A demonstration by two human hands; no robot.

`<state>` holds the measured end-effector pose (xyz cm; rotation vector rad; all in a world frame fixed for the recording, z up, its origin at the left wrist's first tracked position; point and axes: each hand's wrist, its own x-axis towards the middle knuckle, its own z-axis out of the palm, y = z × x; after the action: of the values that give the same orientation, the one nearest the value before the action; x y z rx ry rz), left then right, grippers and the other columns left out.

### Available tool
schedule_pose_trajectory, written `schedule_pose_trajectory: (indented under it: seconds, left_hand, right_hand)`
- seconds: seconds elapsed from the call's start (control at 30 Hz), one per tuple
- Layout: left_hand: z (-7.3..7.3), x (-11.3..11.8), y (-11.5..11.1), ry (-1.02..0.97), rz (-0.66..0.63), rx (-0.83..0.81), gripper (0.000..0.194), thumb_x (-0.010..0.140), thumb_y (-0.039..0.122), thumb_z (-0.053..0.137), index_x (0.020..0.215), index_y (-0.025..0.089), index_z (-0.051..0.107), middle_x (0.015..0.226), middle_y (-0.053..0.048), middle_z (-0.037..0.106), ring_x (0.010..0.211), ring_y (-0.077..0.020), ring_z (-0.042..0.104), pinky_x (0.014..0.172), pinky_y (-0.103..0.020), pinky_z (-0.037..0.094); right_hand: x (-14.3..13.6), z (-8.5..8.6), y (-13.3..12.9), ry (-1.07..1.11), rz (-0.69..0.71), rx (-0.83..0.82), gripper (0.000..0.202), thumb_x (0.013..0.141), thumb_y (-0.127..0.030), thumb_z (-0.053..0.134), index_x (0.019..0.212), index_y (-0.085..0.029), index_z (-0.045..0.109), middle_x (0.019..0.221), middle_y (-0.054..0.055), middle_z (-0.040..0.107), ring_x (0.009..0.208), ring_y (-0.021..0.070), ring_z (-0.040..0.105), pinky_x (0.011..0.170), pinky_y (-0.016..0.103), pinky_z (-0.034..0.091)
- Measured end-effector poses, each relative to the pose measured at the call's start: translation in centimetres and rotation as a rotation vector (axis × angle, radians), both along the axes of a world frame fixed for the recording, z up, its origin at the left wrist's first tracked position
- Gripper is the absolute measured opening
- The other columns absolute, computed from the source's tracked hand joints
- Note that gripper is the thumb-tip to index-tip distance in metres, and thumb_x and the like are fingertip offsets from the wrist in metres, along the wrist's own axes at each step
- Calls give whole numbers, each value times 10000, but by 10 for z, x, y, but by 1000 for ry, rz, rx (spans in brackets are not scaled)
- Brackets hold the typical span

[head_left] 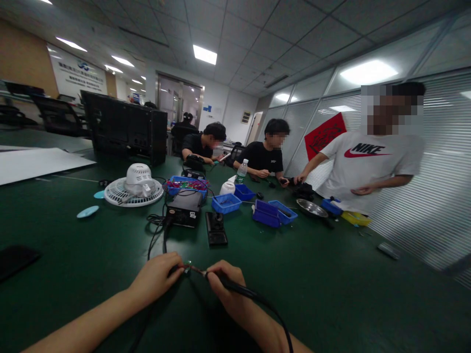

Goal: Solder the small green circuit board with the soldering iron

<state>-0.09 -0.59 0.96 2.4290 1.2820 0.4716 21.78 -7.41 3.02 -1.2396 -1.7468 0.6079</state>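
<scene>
My right hand [231, 287] is closed round the black handle of a soldering iron [239, 289], whose cord runs down over the forearm. The iron's metal tip points left and meets, or nearly meets, a small green circuit board [188, 267]. At the board's left side, my left hand [162, 274] is pinched shut, with the board at its fingertips. Something thin and reddish shows there, perhaps a wire, too small to be sure. Beyond the hands, a black stand [216, 230] lies on the green table [294, 294].
A black box with cables [184, 208] stands behind my left hand, before a blue tray of wires [187, 184]. Farther off are a white fan part [134, 189], blue bins [265, 214] and a metal bowl [312, 208]. Several people are across the table.
</scene>
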Motion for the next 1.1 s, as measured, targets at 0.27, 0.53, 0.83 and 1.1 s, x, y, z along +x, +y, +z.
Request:
schedule_pose_trajectory:
  seconds: [0.27, 0.53, 0.83, 1.1]
  left_hand:
    - [2, 1, -3, 41, 27, 73, 134, 879, 262, 500, 851, 211, 621, 854, -20, 639, 836, -184, 576, 731, -272, 395]
    - [3, 1, -4, 94, 20, 176, 177, 914, 262, 484, 859, 215, 645, 847, -24, 630, 849, -191, 553, 751, -305, 374]
    - [-2, 1, -4, 63, 0, 111, 184, 924, 249, 442, 867, 216, 614, 854, -10, 591, 785, -155, 590, 677, -239, 410]
    - [-1, 2, -4, 57, 26, 93, 174, 914, 264, 443, 844, 213, 594, 848, -8, 604, 789, -160, 597, 683, -245, 412]
  right_hand:
    - [-1, 3, 0, -5, -2, -3, 138, 849, -191, 571, 757, -184, 674, 696, 0, 661, 636, 133, 608, 619, 209, 448]
    - [0, 2, 1, 13, 32, -18, 151, 864, -241, 563, 780, -175, 670, 707, 16, 666, 642, 148, 607, 600, 226, 444]
    - [4, 5, -1, 13, -4, 41, 158, 861, -225, 551, 771, -170, 668, 699, 18, 659, 634, 148, 616, 609, 233, 452]
    - [3, 2, 0, -6, -7, 45, 159, 856, -221, 552, 751, -169, 660, 704, 23, 668, 647, 151, 626, 629, 233, 462]
